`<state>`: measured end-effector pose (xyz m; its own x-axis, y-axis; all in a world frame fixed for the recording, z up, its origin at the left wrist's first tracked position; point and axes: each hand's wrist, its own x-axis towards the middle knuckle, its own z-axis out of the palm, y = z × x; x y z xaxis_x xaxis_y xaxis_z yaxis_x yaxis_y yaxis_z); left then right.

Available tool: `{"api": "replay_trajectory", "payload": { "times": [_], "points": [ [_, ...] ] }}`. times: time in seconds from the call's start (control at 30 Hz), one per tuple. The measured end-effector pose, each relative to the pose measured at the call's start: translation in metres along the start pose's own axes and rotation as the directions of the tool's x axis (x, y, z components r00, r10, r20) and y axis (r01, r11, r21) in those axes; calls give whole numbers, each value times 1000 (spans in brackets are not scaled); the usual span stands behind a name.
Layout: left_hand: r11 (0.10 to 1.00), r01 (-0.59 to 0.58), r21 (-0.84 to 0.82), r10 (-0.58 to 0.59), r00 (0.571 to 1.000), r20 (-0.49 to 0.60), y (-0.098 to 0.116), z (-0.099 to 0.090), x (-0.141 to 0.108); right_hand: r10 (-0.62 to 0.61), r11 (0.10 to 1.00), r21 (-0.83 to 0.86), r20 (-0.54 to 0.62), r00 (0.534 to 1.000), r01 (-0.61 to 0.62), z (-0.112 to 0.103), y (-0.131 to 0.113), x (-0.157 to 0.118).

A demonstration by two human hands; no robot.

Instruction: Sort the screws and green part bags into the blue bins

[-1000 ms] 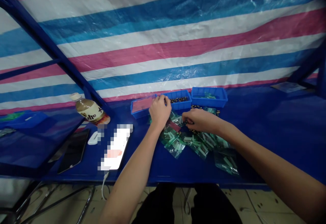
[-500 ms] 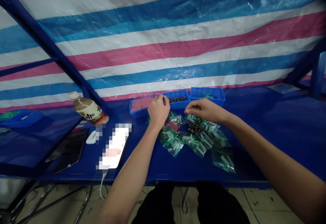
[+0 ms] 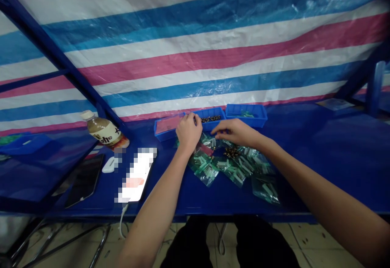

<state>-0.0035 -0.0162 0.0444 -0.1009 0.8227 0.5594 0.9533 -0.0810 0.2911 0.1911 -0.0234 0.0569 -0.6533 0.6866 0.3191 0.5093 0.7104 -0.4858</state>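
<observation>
The left grip [image 3: 189, 133] is curled at the middle bin [image 3: 210, 126] of small parts, the right grip [image 3: 239, 132] loosely bent; whether either holds anything, I cannot tell. Nearer the body than both, several green bags [image 3: 206, 173] already have pieces inside; whether they are sealed is unclear. Loose brass-coloured pieces [image 3: 232, 152] remain unbagged just below the right grip.

striped plastic sheeting [image 3: 195, 65] behind | blue table [image 3: 319, 158] | pale tiled floor [image 3: 317, 241] below

Dim, soft-looking, with glare on the sheeting [image 3: 195, 65].
</observation>
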Motion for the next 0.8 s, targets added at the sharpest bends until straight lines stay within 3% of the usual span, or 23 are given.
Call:
{"api": "replay_trajectory", "payload": {
  "times": [0.1, 0.2, 0.4, 0.57, 0.7, 0.8],
  "points": [
    [1000, -6, 4, 6, 1000, -8, 0, 2, 0, -84, 995, -30, 217, 972, 93, 9, -4, -5],
    [1000, -11, 7, 11, 1000, -8, 0, 2, -1, -83, 993, -67, 244, 966, 102, 17, -6, -4],
    [1000, -24, -8, 24, 1000, -14, 0, 2, -1, 9, 1000, -10, 172, 985, -8, 16, -7, -7],
    [1000, -24, -19, 23, 1000, -8, 0, 2, -1, 134, 980, 147, -7, 991, -131, 6, -4, -10],
    [1000, -15, -18, 15, 1000, 5, 1, 1, -1, 150, 977, 170, -119, 981, -129, 0, -5, -9],
    [1000, -17, -17, 17, 1000, 11, 2, 1, -2, 77, 990, 130, -167, 983, -55, 0, -4, -8]
  ]
}}
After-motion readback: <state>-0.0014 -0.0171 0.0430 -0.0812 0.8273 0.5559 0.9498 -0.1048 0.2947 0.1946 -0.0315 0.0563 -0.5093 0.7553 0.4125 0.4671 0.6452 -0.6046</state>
